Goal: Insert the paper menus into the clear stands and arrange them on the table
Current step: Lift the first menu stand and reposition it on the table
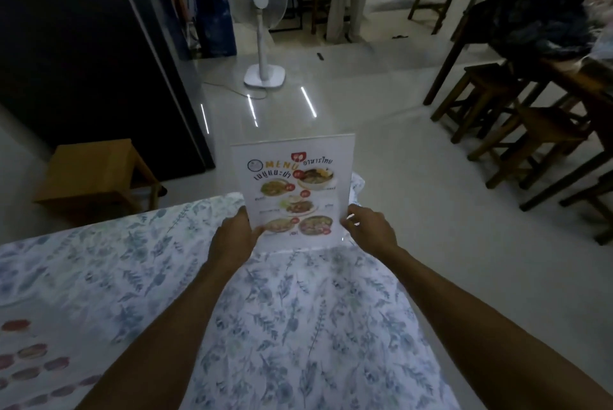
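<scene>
Gripping the clear stand (345,157) edges: left hand (234,237), right hand (371,230).

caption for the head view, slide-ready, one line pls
Both hands, left and right, steady a clear stand holding a paper menu upright at the far edge of a floral-clothed table.

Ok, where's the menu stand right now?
The stand is upright at the table's far edge, centre of the head view, between the left hand and right hand.

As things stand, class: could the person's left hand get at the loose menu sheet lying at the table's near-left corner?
Probably yes. The left hand only pinches the menu stand, and bare tablecloth separates it from the sheet.
</scene>
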Available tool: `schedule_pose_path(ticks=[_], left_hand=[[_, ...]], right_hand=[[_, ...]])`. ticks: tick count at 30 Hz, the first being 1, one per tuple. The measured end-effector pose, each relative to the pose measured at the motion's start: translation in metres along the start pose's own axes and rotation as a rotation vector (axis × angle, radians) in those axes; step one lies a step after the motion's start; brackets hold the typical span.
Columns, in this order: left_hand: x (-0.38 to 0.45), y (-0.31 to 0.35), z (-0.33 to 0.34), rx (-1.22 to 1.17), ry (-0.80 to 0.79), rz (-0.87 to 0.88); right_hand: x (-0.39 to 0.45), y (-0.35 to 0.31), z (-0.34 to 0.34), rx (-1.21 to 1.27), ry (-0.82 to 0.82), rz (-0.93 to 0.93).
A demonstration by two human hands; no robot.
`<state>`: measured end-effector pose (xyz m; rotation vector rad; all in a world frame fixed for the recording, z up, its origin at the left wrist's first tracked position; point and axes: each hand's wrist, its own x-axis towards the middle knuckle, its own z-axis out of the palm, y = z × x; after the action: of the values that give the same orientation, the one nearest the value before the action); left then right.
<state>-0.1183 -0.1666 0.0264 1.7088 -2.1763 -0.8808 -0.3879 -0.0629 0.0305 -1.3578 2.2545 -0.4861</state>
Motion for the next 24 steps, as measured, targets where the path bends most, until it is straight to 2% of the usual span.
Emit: schedule_pose_path(ticks=[4, 10, 16, 24], left_hand=[[0.037, 0.024, 0.018, -0.046, -0.009, 0.059], [0.074, 0.046, 0.027, 0.013, 0.017, 0.074], [0.099, 0.051, 0.026, 0.041, 0.048, 0.095], [0.117, 0.048, 0.026, -0.054, 0.056, 0.115]], right_hand=[[0.033, 0.017, -0.014, -0.035, 0.025, 0.040], [0.081, 0.026, -0.024, -0.035, 0.044, 0.074], [0.114, 0.026, -0.018, -0.012, 0.052, 0.059], [0.147, 0.026, -0.022, -0.031, 0.071, 0.034]])
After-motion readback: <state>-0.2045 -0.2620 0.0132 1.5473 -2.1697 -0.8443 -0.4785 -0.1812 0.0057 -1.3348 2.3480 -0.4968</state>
